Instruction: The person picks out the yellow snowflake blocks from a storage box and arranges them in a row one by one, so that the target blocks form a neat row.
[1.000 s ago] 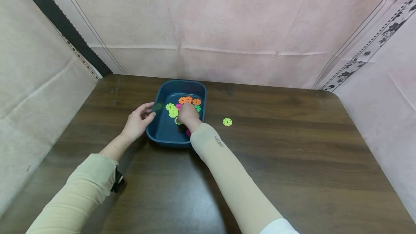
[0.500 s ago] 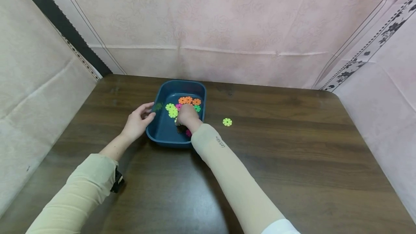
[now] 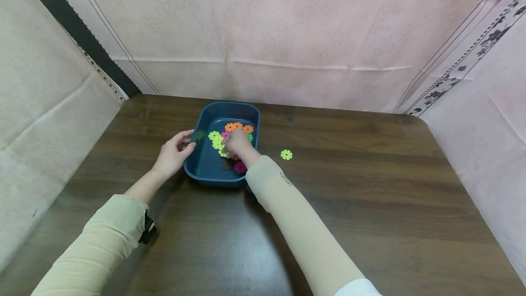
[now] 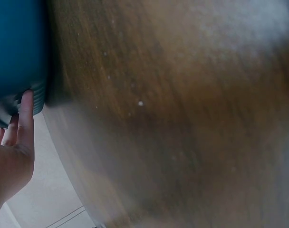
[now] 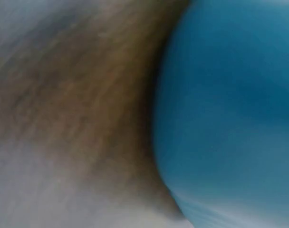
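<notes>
In the head view a blue plastic tub stands on the table, with several notched, flower-shaped discs inside. My left hand is at its left side, thumb and fingers apart; the left wrist view has its fairly straight fingers against the outer wall. My right hand reaches inside from the right, fingertips down among the discs; I cannot tell whether they pinch one. Yellow-green discs lie left of it, orange discs beyond. Nearer me are a magenta disc and a dark brown disc.
One yellow-green disc lies on the brown wooden table, right of the tub. Pale cloth hangs behind the table and along both sides. A blurred tub wall fills much of the right wrist view.
My right hand has shifted slightly to the right and its fingers have lifted a little, uncovering more of the magenta and brown discs. The left hand keeps its place at the tub.
</notes>
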Motion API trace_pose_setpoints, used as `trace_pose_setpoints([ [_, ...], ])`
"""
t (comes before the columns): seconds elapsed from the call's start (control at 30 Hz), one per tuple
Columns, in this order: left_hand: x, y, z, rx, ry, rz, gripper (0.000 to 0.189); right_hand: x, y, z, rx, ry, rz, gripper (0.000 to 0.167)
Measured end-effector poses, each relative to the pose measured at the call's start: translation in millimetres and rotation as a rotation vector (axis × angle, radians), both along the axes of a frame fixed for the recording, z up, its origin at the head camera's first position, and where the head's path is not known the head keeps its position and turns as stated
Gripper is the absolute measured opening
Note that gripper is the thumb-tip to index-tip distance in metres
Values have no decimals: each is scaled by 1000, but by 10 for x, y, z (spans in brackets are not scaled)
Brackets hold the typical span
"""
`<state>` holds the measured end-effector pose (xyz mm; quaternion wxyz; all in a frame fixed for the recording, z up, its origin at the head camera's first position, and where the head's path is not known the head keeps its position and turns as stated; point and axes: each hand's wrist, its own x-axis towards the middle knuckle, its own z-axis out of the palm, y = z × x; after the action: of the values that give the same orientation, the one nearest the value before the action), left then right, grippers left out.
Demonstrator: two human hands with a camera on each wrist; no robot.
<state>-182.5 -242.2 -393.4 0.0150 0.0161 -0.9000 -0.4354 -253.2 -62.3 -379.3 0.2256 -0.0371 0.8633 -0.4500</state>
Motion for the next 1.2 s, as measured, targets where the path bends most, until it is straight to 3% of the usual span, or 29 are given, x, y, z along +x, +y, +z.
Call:
trace_pose_setpoints([
  [0.3,10,4,24,-18,-11,-11,46,-43,225,239,-189,-149,44,26],
  [0.73,0,-4,37,-31,-1,-15,46,-227,909,597,-338,-217,34,34],
  [0.9,8,-3,43,-31,0,-14,47,-303,1197,599,-333,-213,49,34],
  [1.2,13,7,44,-27,-3,-17,47,-397,1670,440,-315,-223,49,39],
])
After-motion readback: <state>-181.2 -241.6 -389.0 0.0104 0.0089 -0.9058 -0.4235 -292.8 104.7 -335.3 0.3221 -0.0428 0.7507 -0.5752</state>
